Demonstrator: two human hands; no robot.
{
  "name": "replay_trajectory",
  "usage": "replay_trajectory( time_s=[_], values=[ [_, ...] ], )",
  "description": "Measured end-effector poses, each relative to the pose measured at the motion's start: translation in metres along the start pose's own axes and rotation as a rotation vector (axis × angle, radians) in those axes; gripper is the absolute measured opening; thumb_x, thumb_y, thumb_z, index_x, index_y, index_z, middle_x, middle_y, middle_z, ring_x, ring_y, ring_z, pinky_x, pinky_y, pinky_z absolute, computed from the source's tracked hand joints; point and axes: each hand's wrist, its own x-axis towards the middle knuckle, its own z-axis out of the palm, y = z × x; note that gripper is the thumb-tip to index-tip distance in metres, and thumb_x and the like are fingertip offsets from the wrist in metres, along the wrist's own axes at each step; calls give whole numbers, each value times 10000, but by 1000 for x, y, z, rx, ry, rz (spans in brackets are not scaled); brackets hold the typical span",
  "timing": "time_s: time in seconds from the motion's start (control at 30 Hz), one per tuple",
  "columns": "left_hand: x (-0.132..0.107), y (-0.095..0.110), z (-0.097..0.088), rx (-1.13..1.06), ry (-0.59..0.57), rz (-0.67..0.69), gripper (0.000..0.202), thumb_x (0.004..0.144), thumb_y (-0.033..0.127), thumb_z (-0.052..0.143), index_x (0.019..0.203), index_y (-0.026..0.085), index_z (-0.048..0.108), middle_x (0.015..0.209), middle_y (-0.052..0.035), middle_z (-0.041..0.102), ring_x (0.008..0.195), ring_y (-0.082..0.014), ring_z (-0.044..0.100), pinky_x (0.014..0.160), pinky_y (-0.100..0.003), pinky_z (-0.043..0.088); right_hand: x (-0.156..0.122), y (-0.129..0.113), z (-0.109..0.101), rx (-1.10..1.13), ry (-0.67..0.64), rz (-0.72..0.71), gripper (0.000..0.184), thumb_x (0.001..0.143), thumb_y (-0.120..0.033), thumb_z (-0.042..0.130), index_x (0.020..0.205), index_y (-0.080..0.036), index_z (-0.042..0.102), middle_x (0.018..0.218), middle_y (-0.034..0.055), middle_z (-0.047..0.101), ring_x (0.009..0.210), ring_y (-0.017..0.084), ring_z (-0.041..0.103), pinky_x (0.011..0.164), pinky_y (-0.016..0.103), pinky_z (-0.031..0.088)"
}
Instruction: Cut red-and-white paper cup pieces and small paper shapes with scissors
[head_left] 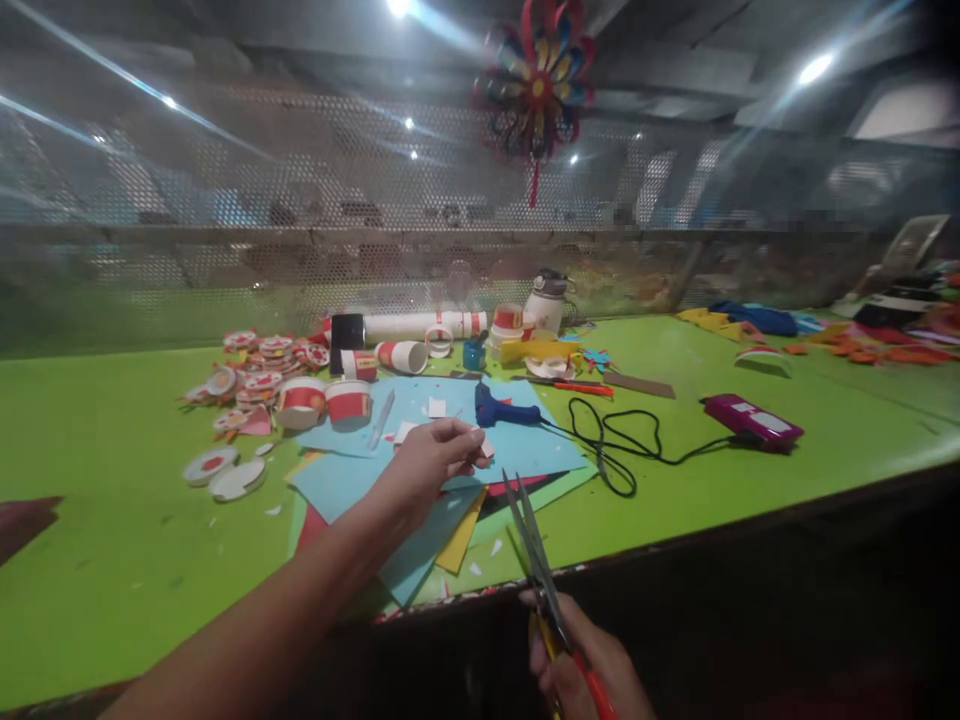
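My left hand (435,462) reaches over the blue paper sheets (525,455), its thumb and fingers pinching a small whitish piece of paper (487,449). In my right hand (592,655), at the table's front edge, is a pair of scissors (535,545) with red and yellow handles. Their blades point up and away, slightly parted, with nothing between them. Just beyond my left hand lies a blue glue gun (504,408) on the sheets. A small white paper square (436,407) and a glue stick (382,419) rest near it.
Paper cups (301,403) and a pile of decorated discs (262,382) stand at left. A white bottle (547,300) is at the back. The black cord (611,450) runs right to a purple box (754,422). Paper scraps lie along the green table's (135,600) front edge.
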Motion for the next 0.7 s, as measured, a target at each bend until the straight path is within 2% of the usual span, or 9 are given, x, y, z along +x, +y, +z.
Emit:
replay_trajectory(
  time_s=[0.17,0.3,0.43,0.6,0.7],
  values=[
    [0,-2,1,30,59,-4,187,677,278,722,626,132,617,567,-12,612,566,-99,546,574,-223,387,1,-9,5,-80,-1,22,649,842,-670,242,939,-157,628,506,-19,505,398,126,464,396,231,358],
    [-4,-4,2,66,65,-2,194,695,306,698,617,142,631,631,-27,632,617,-106,551,600,-228,402,1,-18,4,-183,56,-54,573,872,-606,281,878,-166,648,468,-43,434,399,127,433,406,232,333],
    [-7,-6,3,-3,-20,-17,186,724,298,667,620,149,628,737,-46,647,758,-139,578,712,-259,453,-2,-16,6,-210,165,-139,462,887,-546,346,985,-204,642,590,-10,561,501,144,526,520,222,433],
    [-11,-8,8,-66,-73,-68,206,727,244,657,566,164,556,570,6,579,628,-141,594,725,-321,492,-5,-10,10,-220,191,-139,436,880,-543,387,1026,-212,629,677,18,649,539,160,594,558,222,476],
    [-13,-9,12,-44,-68,-91,218,733,242,652,565,162,537,552,14,569,607,-141,600,709,-337,513,-6,-13,9,-215,186,-136,422,889,-538,379,1032,-228,626,729,24,682,583,169,627,579,226,485]
  ],
)
